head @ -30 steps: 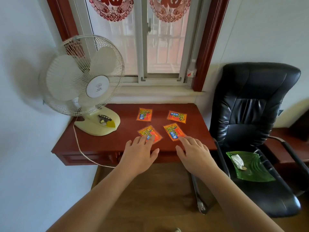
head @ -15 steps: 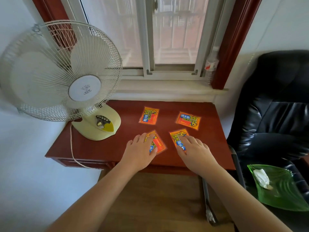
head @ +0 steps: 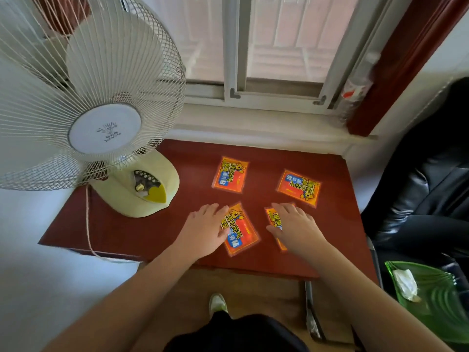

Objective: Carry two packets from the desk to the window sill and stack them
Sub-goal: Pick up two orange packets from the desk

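Several orange packets lie flat on the red-brown desk [head: 127, 229]. My left hand [head: 205, 231] rests palm down on the left edge of the near-left packet [head: 241, 231], fingers spread. My right hand [head: 295, 227] lies flat over the near-right packet [head: 273, 219], hiding most of it. Neither packet is lifted. Two more packets sit farther back, one at the far left [head: 230, 177] and one at the far right [head: 299, 188]. The pale window sill [head: 253, 128] runs along the wall just behind the desk.
A cream table fan [head: 94, 110] stands on the desk's left part, its cord hanging over the front edge. A plastic bottle [head: 355, 95] stands at the sill's right end. A black office chair [head: 426, 189] is at the right, holding a green dish [head: 441, 298].
I have come closer to the desk. Both hands slid forward from the desk's front edge onto the two near packets.
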`<act>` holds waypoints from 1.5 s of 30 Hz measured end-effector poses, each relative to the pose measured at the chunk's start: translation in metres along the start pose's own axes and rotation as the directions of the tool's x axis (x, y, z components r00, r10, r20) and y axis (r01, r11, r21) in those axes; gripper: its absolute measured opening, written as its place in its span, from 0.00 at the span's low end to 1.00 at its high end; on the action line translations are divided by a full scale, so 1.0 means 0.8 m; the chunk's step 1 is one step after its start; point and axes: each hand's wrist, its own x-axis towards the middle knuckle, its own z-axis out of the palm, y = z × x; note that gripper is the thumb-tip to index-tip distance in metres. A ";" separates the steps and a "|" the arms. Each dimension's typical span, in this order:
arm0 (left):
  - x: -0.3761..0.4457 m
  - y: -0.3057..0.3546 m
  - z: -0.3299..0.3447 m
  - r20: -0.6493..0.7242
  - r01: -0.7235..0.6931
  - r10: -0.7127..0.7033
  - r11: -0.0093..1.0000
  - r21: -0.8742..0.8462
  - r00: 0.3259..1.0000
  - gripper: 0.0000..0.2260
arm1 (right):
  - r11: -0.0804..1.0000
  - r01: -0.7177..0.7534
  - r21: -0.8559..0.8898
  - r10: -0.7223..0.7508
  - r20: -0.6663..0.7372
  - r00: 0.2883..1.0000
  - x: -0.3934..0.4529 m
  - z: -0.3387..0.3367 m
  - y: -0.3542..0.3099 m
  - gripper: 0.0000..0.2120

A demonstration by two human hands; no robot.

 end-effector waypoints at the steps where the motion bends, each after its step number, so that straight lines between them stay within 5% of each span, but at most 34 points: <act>1: 0.007 -0.001 0.009 0.021 -0.019 0.019 1.000 -0.001 1.000 0.26 | 1.000 -0.011 -0.001 0.011 0.018 1.000 0.009 0.006 0.000 0.31; 10: 0.054 -0.018 0.080 0.268 -0.009 0.021 0.999 -0.046 0.963 0.29 | 0.995 -0.100 0.030 0.094 0.164 0.982 0.060 0.047 0.015 0.32; 24: 0.105 -0.010 0.098 0.235 0.361 -0.354 0.932 0.013 0.905 0.38 | 0.999 0.015 -0.035 -0.008 0.196 0.981 0.118 0.068 0.047 0.33; 32: 0.114 -0.017 0.104 0.259 0.450 -0.427 0.893 -0.032 0.866 0.32 | 0.997 0.025 -0.079 -0.014 0.131 0.991 0.131 0.076 0.050 0.31; 40: 0.111 -0.020 0.099 0.338 0.408 -0.312 0.874 -0.265 0.888 0.21 | 0.994 0.022 -0.103 -0.007 0.138 0.990 0.151 0.080 0.053 0.36; 45: 0.141 -0.057 0.063 0.351 0.253 -0.088 0.853 -0.457 0.932 0.10 | 0.995 0.010 -0.094 0.000 0.110 0.994 0.159 0.078 0.058 0.35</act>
